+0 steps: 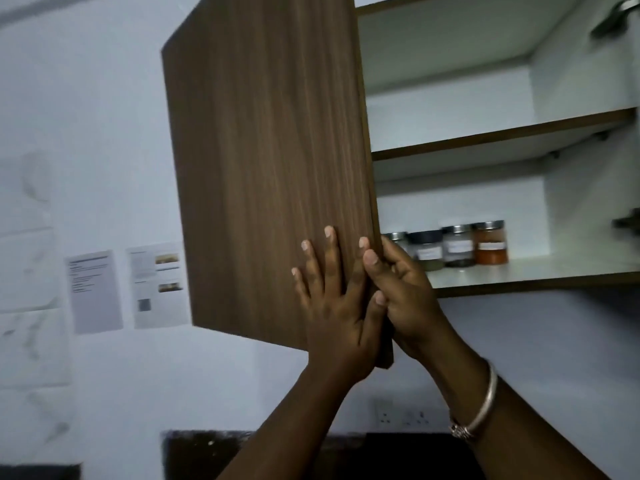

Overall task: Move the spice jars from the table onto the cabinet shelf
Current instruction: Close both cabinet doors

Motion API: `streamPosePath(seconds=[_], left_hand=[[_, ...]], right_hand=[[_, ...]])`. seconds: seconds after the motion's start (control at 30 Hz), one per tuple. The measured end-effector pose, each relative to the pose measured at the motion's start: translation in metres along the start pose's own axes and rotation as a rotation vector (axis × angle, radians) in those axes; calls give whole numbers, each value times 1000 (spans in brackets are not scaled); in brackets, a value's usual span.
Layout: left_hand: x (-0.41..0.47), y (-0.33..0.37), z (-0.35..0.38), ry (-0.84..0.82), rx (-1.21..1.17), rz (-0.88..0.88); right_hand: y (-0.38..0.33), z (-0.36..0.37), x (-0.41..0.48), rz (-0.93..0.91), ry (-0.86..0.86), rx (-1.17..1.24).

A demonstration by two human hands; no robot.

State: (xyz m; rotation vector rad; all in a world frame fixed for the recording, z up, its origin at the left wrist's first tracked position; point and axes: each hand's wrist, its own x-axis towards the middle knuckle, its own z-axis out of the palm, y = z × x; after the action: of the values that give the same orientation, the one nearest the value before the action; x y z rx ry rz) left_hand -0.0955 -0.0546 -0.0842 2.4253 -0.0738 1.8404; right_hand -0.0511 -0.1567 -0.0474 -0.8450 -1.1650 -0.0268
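Observation:
Several spice jars [457, 245] with metal lids stand in a row on the bottom cabinet shelf [540, 271]; the rightmost jar [491, 243] holds orange powder. The brown wooden cabinet door [266, 161] hangs partly open in front of me. My left hand [332, 299] lies flat on the door's outer face, fingers spread. My right hand [398, 289] is wrapped around the door's free edge near its lower corner, thumb on the outside. The leftmost jar is partly hidden behind my right hand.
The upper shelf [502, 135] has nothing visible on it. Two printed sheets [128, 289] are stuck to the white wall at left. A wall socket [405, 415] sits below the cabinet, above a dark surface [207, 455]. A bangle circles my right wrist.

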Motion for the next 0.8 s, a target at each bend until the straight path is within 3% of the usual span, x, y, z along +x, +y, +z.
streamPosePath(seconds=[0.33,0.5,0.6,0.8], left_hand=[[34,-44,64,-142,265,79],[46,-68,75,-220,363,150],[50,-75,89,-241,382,148],[55,-86,112,-252,397,139]], right_hand=[[44,-59,48,79,243,-287],[61,-75,71,52,328,-804],[69,-87,84,144,360,-1166],[88,-98,102,122,348,-1275]])
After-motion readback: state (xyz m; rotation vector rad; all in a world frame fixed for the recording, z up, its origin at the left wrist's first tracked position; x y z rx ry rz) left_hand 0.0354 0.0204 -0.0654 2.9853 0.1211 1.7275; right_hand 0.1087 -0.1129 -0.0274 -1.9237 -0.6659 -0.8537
